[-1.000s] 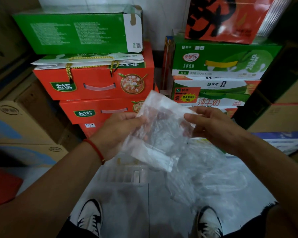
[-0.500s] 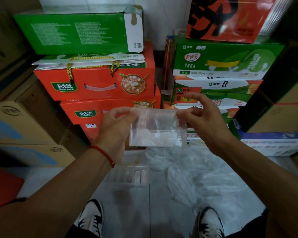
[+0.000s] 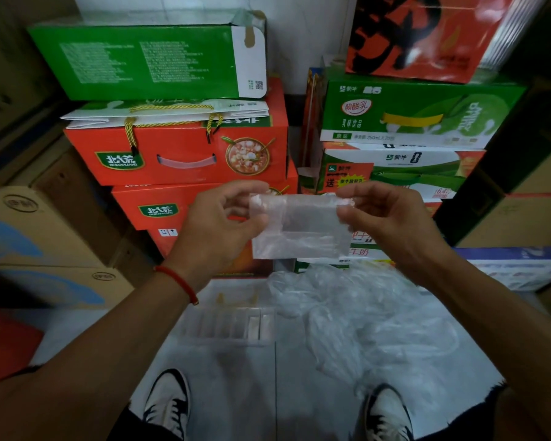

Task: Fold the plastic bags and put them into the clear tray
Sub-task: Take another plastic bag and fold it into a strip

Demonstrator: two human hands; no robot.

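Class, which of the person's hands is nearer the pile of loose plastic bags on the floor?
Right. The right hand is above the pile of loose bags; the left hand is up and to its left, over the clear tray.

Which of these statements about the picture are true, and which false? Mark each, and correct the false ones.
1. Both hands hold the folded bag by its top corners. True: the left hand and the right hand each pinch a corner.
2. The folded bag lies in the tray. False: it is held up in the air, above the floor.
3. A heap of loose bags lies on the floor to the right of the tray. True.
4. The red cord is on the right wrist. False: it is on the left wrist.
5. The left hand's fingers are spread flat. False: they are curled, pinching the bag.
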